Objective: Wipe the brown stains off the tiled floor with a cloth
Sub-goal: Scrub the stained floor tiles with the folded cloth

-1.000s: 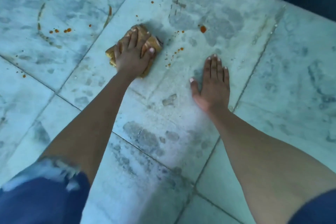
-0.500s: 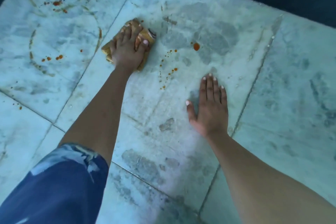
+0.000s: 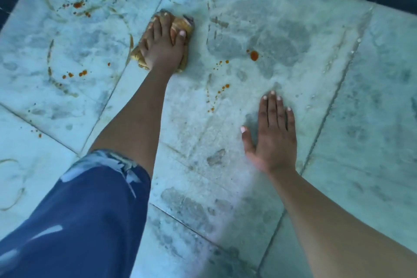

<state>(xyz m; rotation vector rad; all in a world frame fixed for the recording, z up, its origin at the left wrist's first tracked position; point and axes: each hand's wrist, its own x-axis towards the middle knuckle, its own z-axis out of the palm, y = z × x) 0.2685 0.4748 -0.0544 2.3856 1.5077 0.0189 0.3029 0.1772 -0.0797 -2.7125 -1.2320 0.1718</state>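
— Stains worry her most in the head view: the cloth already looks brown and sodden, so another pass could well smear the marks into streaks instead of lifting them.

— Streaks like the curved brown arcs on the tile toward the floor's left edge?

— Likely so. The other risk is the wet sheen over the tiled floor; the right hand lies flat and open with its fingers spread, apparently bracing, and a palm carrying weight could slide on a damp tile.

— And the left hand?

— It presses down on the cloth, fingers curled over the bunched fabric and gripping it, close to the grout line that runs toward the far edge of the floor.

— Where do the marks lie relative to the two hands?

— The largest drop sits on the middle tile, between the hands but nearer the far edge. A trail of small spots runs down toward the right hand's fingertips. More spots scatter on the tile to the left of the cloth, well apart from the right hand, with none under either palm that can be seen.
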